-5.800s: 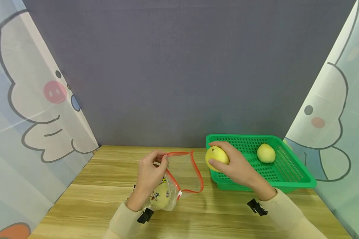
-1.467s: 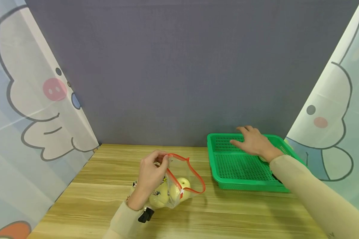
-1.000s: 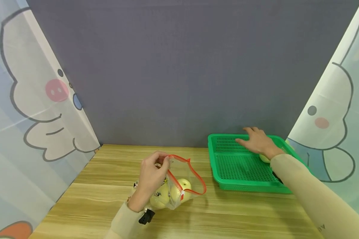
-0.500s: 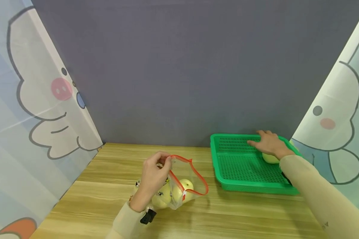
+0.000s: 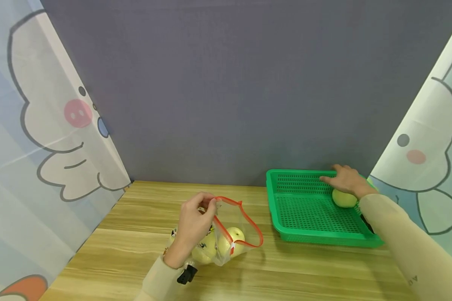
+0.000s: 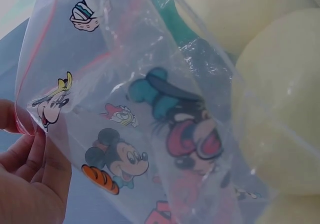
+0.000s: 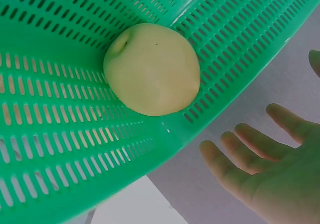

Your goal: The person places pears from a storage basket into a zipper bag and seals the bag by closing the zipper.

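My left hand (image 5: 196, 219) pinches the rim of a clear zip bag (image 5: 249, 217) between thumb and fingers, keeping its red-edged mouth spread. Cartoon characters (image 6: 121, 159) are printed on the bag's plastic. Inside it lie several pale yellow round fruits (image 6: 285, 98), one near the mouth with its stem dimple showing. Over the back right of a green slotted basket (image 5: 318, 234) is my right hand (image 5: 346, 180), fingers extended and holding nothing. Just below it rests another pale yellow fruit (image 7: 152, 68) with a stem dimple, in the basket's corner.
The bag and the basket stand side by side on a wood-grain table (image 5: 143, 234). A grey backdrop (image 5: 226, 92) rises behind the table, with cartoon-print curtains (image 5: 49, 125) on both sides.
The fruit my right hand held earlier is now in the bag. That hand has gone back over the basket, moving right toward the fruit there. My left hand keeps its grip on the rim.
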Demonstrator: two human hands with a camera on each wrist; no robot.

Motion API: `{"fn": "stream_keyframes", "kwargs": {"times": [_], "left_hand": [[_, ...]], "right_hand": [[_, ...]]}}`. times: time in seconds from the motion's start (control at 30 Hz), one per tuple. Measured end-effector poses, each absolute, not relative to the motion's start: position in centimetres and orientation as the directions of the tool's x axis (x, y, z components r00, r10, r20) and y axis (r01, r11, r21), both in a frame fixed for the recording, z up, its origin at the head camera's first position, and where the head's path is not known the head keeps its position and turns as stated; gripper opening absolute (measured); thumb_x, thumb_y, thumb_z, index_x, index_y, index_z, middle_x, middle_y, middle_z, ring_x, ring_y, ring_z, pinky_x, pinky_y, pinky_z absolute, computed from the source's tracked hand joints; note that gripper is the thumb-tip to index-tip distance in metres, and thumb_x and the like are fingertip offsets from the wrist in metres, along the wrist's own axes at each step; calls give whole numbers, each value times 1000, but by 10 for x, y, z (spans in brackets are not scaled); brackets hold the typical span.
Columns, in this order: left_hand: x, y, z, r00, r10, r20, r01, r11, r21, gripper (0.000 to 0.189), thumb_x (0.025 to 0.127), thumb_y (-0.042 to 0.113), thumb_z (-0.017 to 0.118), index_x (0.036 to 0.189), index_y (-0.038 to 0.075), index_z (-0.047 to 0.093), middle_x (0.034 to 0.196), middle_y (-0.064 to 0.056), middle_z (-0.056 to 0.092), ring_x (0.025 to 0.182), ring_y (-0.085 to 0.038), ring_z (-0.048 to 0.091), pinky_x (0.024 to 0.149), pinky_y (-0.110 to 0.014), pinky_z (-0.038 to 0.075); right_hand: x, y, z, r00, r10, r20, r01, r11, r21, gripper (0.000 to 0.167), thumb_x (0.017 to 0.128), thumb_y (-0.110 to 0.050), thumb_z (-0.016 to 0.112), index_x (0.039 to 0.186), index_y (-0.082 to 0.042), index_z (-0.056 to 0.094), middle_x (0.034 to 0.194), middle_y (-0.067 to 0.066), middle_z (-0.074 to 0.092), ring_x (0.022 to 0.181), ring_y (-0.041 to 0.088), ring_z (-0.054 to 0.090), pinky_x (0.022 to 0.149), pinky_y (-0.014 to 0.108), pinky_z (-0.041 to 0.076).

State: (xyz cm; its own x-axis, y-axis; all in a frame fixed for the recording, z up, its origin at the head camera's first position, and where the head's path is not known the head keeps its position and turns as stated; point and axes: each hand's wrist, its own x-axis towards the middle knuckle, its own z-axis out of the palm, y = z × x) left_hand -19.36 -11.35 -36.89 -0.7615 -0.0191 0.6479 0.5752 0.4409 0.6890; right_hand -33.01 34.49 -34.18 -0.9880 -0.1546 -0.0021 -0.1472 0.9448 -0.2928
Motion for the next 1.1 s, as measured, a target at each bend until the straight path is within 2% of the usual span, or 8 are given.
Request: {"fn": "stream_keyframes", "kwargs": {"times": [0.4, 0.8, 1.1], "left_hand": [[-195, -113, -370, -732, -2, 681, 612, 439, 658, 9, 92, -1, 69, 94, 5, 74, 75, 5, 67, 66, -9, 62, 50, -24, 52], [-196, -113, -369, -730, -7, 684, 613, 435, 659, 10, 90, -2, 68, 93, 5, 74, 75, 6, 68, 65, -9, 62, 51, -24, 53], [-196, -113, -369, -742, -10, 670, 599, 437, 671, 9, 91, -1, 69, 92, 7, 74, 75, 6, 67, 66, -9, 62, 51, -24, 53]], "right_hand": [[-331, 354, -353, -989, -133, -66, -106, 944, -312, 89, 103, -54, 46, 146, 22, 28, 145, 51, 24, 130, 69, 26, 100, 77, 32], [-331, 363, -359, -976, -112, -186, -49, 949, -312, 95, 101, -52, 49, 145, 26, 19, 143, 53, 20, 129, 71, 23, 100, 76, 33], [-334, 361, -372, -959, -147, -242, -51, 930, -365, 87, 99, -37, 57, 144, 27, 19, 145, 51, 22, 130, 69, 26, 101, 74, 34]]}}
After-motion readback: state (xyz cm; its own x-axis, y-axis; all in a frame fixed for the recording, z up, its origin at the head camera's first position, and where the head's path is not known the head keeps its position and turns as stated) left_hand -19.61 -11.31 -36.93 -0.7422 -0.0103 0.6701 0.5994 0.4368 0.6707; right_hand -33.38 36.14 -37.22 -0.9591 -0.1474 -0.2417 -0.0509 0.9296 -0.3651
